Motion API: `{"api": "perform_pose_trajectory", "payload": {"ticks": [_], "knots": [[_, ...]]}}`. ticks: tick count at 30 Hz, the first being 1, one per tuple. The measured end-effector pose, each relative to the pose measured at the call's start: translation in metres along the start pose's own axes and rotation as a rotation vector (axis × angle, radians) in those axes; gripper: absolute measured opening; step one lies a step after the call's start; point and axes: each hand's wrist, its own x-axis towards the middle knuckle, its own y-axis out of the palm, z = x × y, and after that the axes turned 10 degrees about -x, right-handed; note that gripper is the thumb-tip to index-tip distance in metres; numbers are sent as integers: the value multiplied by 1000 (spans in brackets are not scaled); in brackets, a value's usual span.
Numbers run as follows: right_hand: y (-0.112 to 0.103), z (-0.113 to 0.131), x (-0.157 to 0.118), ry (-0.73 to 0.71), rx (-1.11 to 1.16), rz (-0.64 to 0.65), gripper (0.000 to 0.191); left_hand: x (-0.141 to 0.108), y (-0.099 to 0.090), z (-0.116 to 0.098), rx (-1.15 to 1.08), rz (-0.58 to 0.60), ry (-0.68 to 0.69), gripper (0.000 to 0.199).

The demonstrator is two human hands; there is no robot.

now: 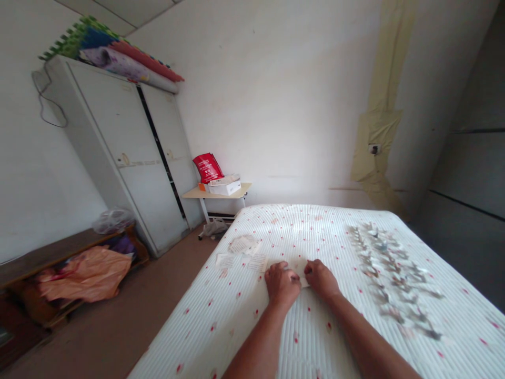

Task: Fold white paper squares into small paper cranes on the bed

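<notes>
Over the middle of the bed, my left hand (281, 283) has its fingers curled down on a small piece of paper (303, 282). My right hand (321, 279) pinches at the other side of the same paper, close to my left hand. Most of the paper is hidden under the fingers, so its fold cannot be made out. Just left of my hands lie flat printed paper pieces (257, 262), with a larger loose pile of printed paper (244, 244) behind them. To the right, several small folded paper figures (394, 263) stand in rows, blurred.
The hands work over a bed with a white ribbed, red-dotted cover (236, 326). Beyond its far left corner stands a small table (197, 193) with a white box (225, 186) and a red bag (208, 168). A grey cabinet (118, 147) and a low wooden bench (51, 252) are at left.
</notes>
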Motion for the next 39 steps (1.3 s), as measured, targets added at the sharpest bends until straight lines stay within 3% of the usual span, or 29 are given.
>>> {"api": "perform_pose_trajectory", "payload": {"ticks": [7,29,39], "knots": [[0,-3,-1,-27,20,26,10,0,-3,6,-2,39,14,11],[-6,-2,-3,-85,78,107,25,-1,-9,0,43,130,-32,17],[-10,-4,-2,-118,54,137,30,-1,-9,1,-1,105,-22,18]]}}
